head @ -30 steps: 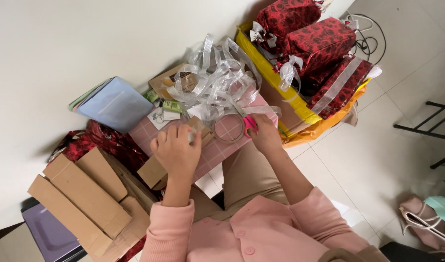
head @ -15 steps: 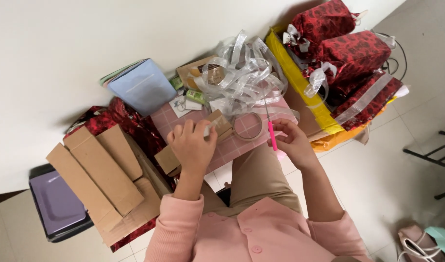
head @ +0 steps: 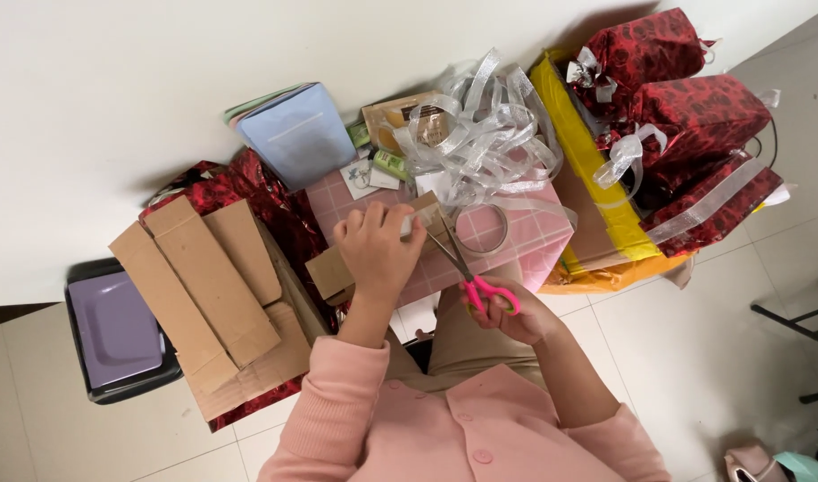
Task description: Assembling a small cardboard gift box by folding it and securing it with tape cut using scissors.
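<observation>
Cutting step, judged from the pose: scissors [head: 469, 268] open over a strip of silver ribbon [head: 427, 210], blades not yet closed on it.

Right hand [head: 509, 314] is curled shut through the pink handles, blades pointing up and away from the body, tips near the left fingers. Left hand [head: 375, 252] is closed in a pinch, fingertips gripping the ribbon end; what exactly sits under the fingers is partly hidden.

Both hands work above a pink grid-patterned box [head: 507, 245], which rests on the lap. A tape roll [head: 480, 228] lies on the box top just beside the blades.

Ribbon look: translucent silver, flat, glossy, piled in loose loops [head: 480, 134] behind the box, one strand trailing down to the pinch. Likely springy and slippery, so I judge the next move needs the strand held taut between pinch and pile, blades square across it, fingertips kept clear of the tips.

Around: flat cardboard [head: 208, 295] to the left, red wrapping [head: 248, 192] under it, a blue bag [head: 297, 134] against the wall, red wrapped gifts [head: 685, 116] with silver bows to the right on a yellow box [head: 587, 170], a dark bin [head: 119, 330] far left.
</observation>
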